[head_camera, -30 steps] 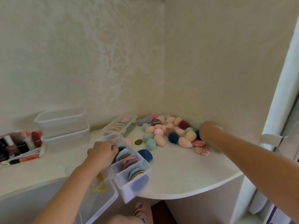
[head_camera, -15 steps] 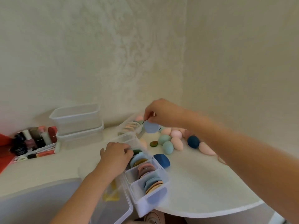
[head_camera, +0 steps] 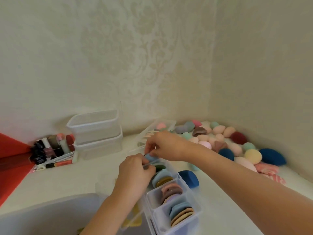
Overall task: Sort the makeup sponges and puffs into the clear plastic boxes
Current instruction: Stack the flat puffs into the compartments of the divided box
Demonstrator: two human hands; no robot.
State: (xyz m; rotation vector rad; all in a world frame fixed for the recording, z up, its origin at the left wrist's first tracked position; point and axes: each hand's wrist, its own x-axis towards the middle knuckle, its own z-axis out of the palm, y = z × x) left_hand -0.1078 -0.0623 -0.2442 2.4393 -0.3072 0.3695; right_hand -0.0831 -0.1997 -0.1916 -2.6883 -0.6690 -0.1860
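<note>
Right hand point(head_camera: 165, 146) is pinching the blue puff point(head_camera: 149, 157) edge-down just above the divided box's point(head_camera: 197, 209) far compartment at the desk's near edge, left hand point(head_camera: 135, 170) gripping its wall.

Bare tabletop point(head_camera: 84, 177) lies open left of the divided box point(head_camera: 176, 217); sponges point(head_camera: 237, 146) crowd the right corner.

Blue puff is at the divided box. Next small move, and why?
Probably lower the blue puff into the far compartment of the divided box and release: the right hand pinches it above there, and the left hand grips the box rim.
</note>
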